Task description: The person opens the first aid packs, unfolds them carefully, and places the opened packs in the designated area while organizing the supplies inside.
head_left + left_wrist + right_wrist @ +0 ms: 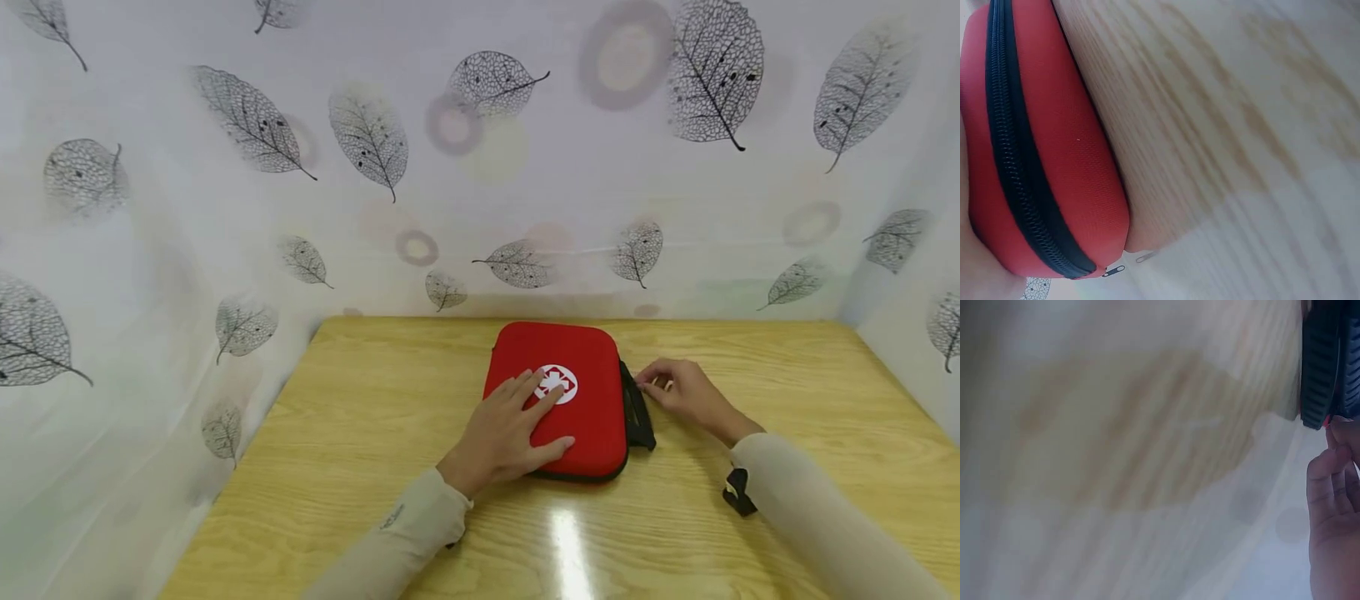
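A red zippered first-aid case (517, 346) with a white emblem lies on the table. My left hand (506, 429) rests on its lid with the fingers spread. The black handle (640, 425) sticks out from the right side. My right hand (686, 393) has thumb and forefinger drawn together at the handle's far part; in the right wrist view these fingertips (1341, 434) meet the handle's end (1319, 375), and anything between them is hidden. In the left wrist view the black zipper (1013, 156) runs closed along the side, with a zipper pull (1114, 271) hanging at its end.
The case lies on a glossy wood-grain table (360, 417), with bare tabletop on both sides. A leaf-print sheet (420, 275) rises along the back and sides. Black straps (738, 492) show at the cuffs.
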`<action>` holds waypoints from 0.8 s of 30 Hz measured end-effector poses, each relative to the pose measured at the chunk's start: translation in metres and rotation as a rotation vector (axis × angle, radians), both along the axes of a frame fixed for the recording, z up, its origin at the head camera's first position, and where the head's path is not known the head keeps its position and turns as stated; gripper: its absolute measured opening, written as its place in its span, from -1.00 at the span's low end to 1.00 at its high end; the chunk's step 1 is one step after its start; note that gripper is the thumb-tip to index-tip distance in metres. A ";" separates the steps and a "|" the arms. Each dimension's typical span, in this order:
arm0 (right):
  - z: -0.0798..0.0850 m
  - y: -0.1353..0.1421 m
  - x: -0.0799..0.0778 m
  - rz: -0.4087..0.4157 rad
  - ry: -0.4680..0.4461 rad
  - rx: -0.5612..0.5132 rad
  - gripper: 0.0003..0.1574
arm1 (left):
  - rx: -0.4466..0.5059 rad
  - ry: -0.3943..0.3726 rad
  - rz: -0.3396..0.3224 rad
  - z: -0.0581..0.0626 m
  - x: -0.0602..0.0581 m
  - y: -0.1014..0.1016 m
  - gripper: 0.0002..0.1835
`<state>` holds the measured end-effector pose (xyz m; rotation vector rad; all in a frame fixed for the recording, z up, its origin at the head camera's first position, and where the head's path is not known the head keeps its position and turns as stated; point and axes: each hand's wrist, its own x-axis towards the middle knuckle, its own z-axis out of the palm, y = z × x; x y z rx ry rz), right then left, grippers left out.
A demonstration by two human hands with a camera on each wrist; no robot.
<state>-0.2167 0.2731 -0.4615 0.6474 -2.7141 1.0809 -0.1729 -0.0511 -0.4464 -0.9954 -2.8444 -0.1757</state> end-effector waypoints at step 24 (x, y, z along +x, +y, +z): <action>0.000 -0.005 0.066 0.084 0.137 -0.067 -0.73 | -0.033 -0.030 0.075 0.001 -0.003 0.019 -0.20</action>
